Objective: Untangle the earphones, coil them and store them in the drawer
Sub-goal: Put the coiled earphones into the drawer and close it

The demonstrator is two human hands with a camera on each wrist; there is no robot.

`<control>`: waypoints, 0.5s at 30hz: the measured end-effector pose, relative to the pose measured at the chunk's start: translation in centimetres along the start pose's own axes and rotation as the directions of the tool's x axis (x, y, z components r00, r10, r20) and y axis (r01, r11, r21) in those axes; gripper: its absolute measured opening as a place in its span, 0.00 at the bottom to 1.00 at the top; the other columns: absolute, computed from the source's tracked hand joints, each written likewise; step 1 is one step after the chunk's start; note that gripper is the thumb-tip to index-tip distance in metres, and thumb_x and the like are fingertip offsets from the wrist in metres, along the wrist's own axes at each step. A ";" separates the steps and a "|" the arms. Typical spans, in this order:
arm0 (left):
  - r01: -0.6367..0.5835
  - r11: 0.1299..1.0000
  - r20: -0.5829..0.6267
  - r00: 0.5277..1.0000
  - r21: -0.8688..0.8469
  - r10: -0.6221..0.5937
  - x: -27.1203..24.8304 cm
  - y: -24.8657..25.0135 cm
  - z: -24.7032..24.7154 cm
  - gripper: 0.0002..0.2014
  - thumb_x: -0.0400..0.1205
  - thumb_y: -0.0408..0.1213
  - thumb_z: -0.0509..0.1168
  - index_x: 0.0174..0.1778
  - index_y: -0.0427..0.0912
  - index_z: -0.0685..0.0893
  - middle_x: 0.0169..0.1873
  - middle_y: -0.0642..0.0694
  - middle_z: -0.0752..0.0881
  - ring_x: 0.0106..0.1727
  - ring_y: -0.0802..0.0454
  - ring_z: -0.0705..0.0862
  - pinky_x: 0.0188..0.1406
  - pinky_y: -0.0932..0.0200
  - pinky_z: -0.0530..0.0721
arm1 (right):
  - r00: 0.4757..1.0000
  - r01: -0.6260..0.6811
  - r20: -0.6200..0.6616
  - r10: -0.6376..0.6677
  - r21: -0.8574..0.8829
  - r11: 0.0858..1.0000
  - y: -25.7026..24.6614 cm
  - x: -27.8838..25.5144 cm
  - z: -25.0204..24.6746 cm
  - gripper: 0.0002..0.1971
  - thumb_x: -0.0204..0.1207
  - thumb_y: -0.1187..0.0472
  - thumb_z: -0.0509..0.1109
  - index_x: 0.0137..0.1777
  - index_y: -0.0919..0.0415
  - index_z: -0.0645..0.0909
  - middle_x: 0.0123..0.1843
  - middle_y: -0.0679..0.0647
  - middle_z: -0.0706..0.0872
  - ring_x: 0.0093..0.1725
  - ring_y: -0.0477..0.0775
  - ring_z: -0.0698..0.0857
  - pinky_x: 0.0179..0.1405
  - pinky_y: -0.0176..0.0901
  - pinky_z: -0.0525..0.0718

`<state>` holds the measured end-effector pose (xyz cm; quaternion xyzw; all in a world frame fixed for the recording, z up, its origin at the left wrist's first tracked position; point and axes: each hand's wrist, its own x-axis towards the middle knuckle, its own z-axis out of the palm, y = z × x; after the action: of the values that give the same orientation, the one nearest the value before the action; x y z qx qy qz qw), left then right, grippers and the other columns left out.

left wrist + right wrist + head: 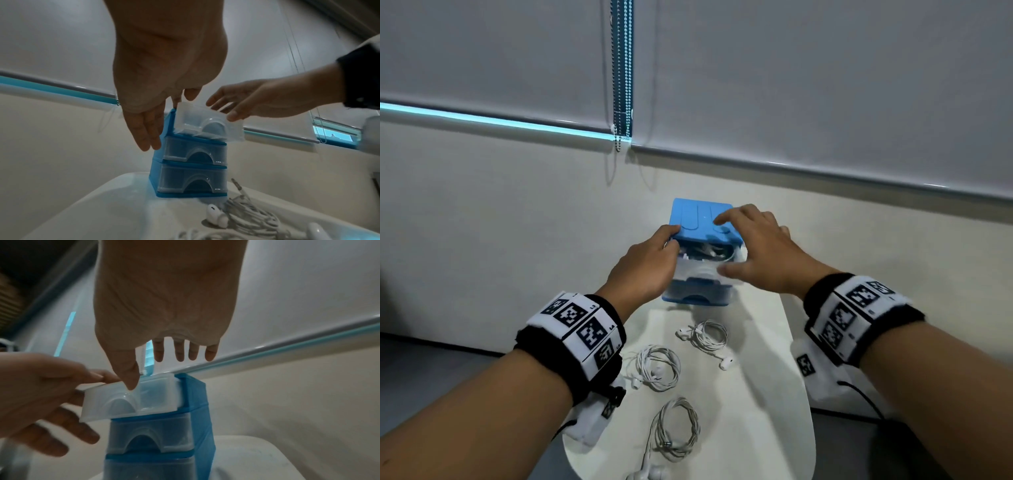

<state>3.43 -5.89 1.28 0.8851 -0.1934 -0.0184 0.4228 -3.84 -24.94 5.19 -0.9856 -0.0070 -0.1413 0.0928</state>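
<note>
A small blue drawer unit [702, 219] with three clear drawers stands at the far end of a white table [767, 394]. Its top drawer [705, 255] [207, 125] [131, 395] is pulled part way out, and white earphones [710, 250] lie inside it. My left hand [669, 240] [152, 129] rests with straight fingers against the unit's left side, its thumb at the drawer's rim. My right hand [750, 246] [164, 321] reaches over the unit. Its index fingertip is on the blue top and its thumb [129, 378] touches the drawer's front edge.
Three coiled white earphone sets lie on the table in front of the unit: one near the unit [709, 337], one further left [657, 366], one closest to me [676, 428]. A wall with roller blinds and a bead chain [621, 102] stands behind.
</note>
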 end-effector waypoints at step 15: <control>0.039 0.986 -0.054 0.997 -0.161 -0.048 2.4 -0.3 1.3 0.25 0.85 0.43 0.60 0.79 0.60 0.65 0.58 0.47 0.84 0.51 0.50 0.83 0.45 0.51 0.77 | 0.960 -0.268 0.035 0.278 0.401 0.876 2.0 4.0 2.3 0.35 0.69 0.60 0.80 0.78 0.45 0.79 0.76 0.54 0.78 0.64 0.55 0.81 0.57 0.41 0.80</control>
<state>5.50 -7.55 0.51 0.8527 -0.1594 -0.0175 0.4972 0.75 -26.57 3.78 -0.9348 0.1042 -0.1341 0.3120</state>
